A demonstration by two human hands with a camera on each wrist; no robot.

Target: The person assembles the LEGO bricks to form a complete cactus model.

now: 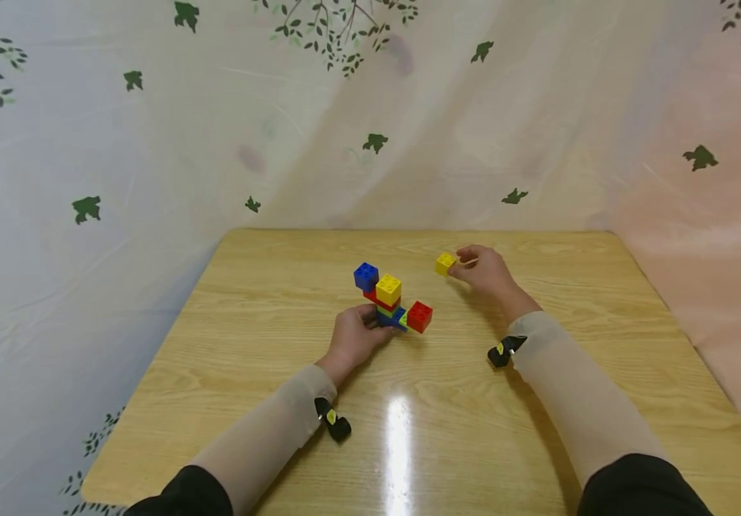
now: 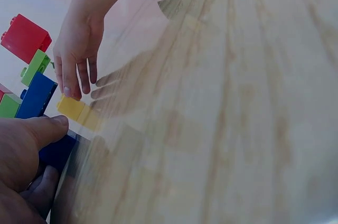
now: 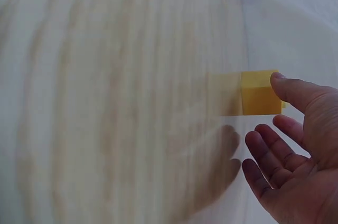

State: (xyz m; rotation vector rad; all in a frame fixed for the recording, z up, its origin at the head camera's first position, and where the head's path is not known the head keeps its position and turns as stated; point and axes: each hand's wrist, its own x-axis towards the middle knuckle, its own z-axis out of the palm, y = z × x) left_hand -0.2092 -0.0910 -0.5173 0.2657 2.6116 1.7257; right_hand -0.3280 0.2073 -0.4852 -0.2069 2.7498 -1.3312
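My left hand (image 1: 352,337) grips the base of a brick assembly, thumb on one side and curled fingers on the other. In the assembly are a blue brick (image 1: 366,276) and a yellow brick (image 1: 388,289) on top, with red and green bricks below. A red brick (image 1: 419,317) sticks out at its right end. Farther back, a single yellow brick (image 3: 260,93) rests on the table. My right hand (image 1: 483,271) is at its right side, the thumb tip touching the brick's edge and the other fingers loosely bent below it in the right wrist view.
The wooden table (image 1: 267,401) reflects a bright strip of light near its front. A pale cloth (image 1: 319,165) printed with leaves hangs behind the table's far edge. Small black wrist devices (image 1: 504,352) are strapped over both sleeves.
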